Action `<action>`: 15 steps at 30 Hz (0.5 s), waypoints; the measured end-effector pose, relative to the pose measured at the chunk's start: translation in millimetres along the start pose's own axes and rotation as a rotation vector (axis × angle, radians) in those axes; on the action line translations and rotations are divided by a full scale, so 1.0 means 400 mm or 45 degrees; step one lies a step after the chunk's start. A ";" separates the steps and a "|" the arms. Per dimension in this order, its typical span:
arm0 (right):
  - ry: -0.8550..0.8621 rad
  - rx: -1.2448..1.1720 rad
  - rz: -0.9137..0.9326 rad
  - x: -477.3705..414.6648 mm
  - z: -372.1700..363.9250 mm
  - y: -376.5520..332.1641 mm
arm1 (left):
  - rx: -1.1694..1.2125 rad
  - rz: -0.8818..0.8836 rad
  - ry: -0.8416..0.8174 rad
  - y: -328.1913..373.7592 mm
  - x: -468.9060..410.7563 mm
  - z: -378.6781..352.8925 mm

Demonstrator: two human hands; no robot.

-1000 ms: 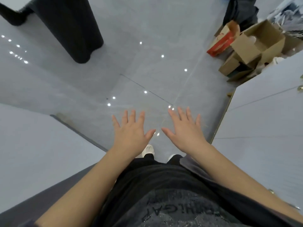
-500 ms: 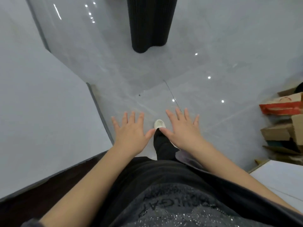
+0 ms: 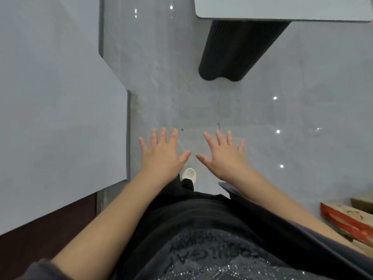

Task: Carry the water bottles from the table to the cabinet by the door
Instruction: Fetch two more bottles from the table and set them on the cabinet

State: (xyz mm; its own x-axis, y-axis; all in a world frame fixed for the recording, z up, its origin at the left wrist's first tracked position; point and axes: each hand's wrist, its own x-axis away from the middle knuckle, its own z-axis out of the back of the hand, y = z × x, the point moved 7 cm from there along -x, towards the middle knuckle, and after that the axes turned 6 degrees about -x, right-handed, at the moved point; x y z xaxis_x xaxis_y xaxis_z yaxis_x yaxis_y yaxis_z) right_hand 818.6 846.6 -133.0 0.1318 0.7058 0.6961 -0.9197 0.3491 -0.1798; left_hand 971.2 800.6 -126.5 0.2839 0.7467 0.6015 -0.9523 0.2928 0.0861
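My left hand (image 3: 161,154) and my right hand (image 3: 226,156) are held out flat in front of me, palms down and fingers spread, with nothing in either. They hover side by side over the grey tiled floor. No water bottle is in view. The corner of a pale table top (image 3: 282,9) shows at the upper right, resting on a black ribbed pedestal (image 3: 238,49).
A pale grey wall or cabinet side (image 3: 60,118) runs down the left, its corner close to my left hand. A red and brown cardboard box (image 3: 347,219) lies on the floor at the lower right. My white shoe (image 3: 189,174) shows below my hands.
The view has swung to the right: the black pedestal has moved from upper left to upper right and the table top has appeared. The boxes have slid to the lower right. Both hands stay spread and empty.
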 end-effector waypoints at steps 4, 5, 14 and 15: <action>-0.013 0.037 0.046 -0.081 0.070 -0.020 | 0.049 0.060 -0.016 -0.018 -0.071 0.035; -0.014 0.046 0.052 -0.099 0.083 -0.025 | 0.053 0.069 -0.016 -0.025 -0.088 0.044; -0.034 -0.007 -0.047 -0.347 0.260 -0.095 | 0.025 -0.011 -0.087 -0.110 -0.372 0.209; -0.035 -0.021 -0.071 -0.375 0.285 -0.109 | 0.008 -0.023 -0.091 -0.127 -0.410 0.242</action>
State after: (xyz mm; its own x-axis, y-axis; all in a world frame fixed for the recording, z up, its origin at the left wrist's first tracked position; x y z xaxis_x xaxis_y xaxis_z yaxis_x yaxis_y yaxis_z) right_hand 796.7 655.0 -150.3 0.1719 0.6677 0.7243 -0.9050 0.3975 -0.1517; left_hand 962.1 605.5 -152.5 0.2924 0.6969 0.6549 -0.9479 0.3017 0.1022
